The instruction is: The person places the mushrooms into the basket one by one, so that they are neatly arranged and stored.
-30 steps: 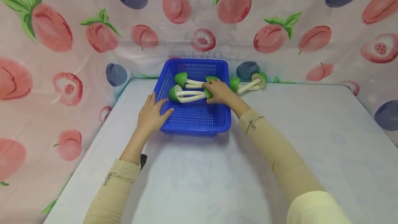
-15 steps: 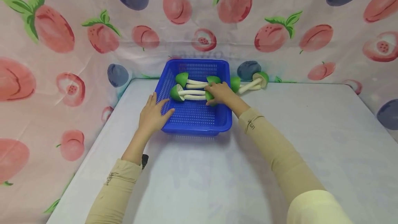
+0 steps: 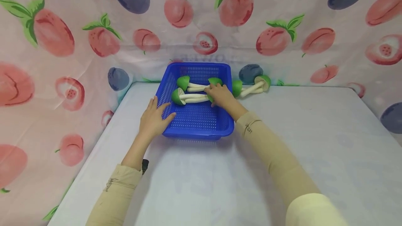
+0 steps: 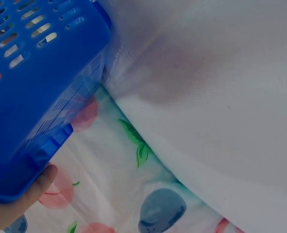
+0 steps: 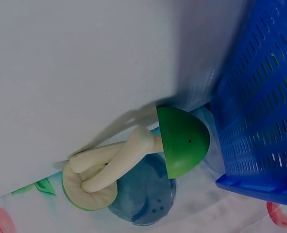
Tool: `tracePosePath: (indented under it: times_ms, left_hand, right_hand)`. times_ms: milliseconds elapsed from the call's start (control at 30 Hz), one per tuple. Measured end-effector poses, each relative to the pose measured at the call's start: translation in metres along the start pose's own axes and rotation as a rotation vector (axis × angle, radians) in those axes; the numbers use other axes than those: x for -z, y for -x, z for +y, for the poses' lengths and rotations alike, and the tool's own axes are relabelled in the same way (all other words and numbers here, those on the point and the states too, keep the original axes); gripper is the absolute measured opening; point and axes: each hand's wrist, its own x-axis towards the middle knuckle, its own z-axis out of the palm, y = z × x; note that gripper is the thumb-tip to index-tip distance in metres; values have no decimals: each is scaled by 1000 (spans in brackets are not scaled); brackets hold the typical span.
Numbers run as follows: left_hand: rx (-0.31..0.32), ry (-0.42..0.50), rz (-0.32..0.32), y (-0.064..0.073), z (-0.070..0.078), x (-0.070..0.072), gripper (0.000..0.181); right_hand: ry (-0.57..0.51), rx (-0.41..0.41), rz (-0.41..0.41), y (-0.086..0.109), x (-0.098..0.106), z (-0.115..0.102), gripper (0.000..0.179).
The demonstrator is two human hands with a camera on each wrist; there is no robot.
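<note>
Green-capped mushrooms with white stems, toy-like in look, lie in pairs with crossed stems inside a blue plastic basket point(image 3: 194, 132). My right hand point(image 3: 221, 97) reaches in over the basket's right side. Its fingers hold the green cap of the front right mushroom point(image 3: 210, 98), mostly covering it. At the other end of that pair sits another mushroom point(image 3: 177, 97), its cap tipped to the right. Behind them lies a second pair, with a left mushroom point(image 3: 183, 83) and a right mushroom point(image 3: 215, 81). My left hand point(image 3: 154, 119) rests on the basket's left rim, fingers spread.
Outside the basket, against its right side, another crossed pair of mushrooms point(image 5: 119, 160) lies on the white table point(image 3: 314, 142) along its back edge. A fruit-printed cloth point(image 3: 201, 16) hangs behind and at the sides.
My right wrist and forearm have shifted slightly left, the hand staying at the front right cap. The left hand stays at the rim. The head view has tilted a little.
</note>
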Motion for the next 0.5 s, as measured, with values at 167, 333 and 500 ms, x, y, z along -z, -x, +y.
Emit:
tracePosePath:
  times_ms: [167,333,500]
  left_hand:
    - [1,-4,4,1,0,-2,60]
    - [4,-1,6,2,0,0,60]
    - [3,-1,3,2,0,1,60]
  right_hand:
    - [1,-28,23,-1,-3,-1,59]
    - [-22,-50,89,-3,-2,-2,50]
    - [-48,-62,196,-2,-2,-2,38]
